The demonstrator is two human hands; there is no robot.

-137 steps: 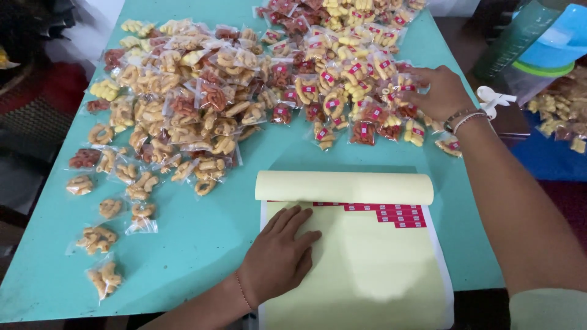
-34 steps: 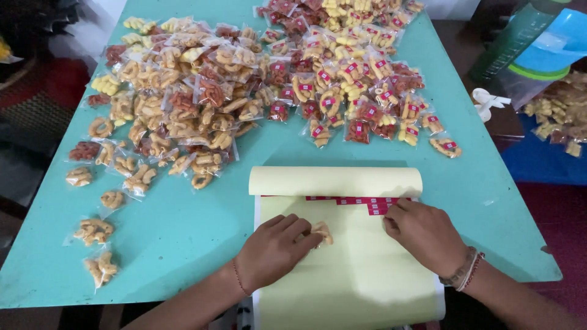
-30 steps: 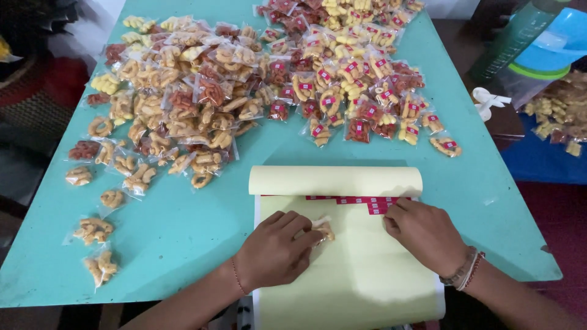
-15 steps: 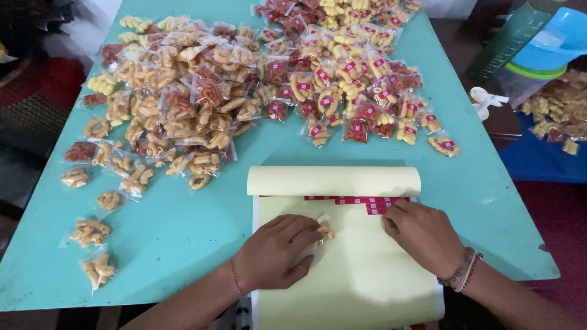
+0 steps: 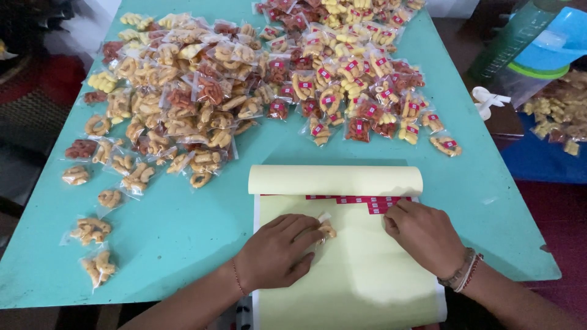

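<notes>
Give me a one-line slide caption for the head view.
Left hand holds a small clear snack packet on the yellow sticker sheet; right hand picks at red stickers.

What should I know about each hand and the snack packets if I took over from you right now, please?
Left hand holds one small snack packet down on the yellow backing sheet.
Right hand has its fingertips at the row of red stickers, holding nothing.
Done: the stickered packets lie piled at the far right of the table.
Left: the unstickered packets on the left.
</notes>
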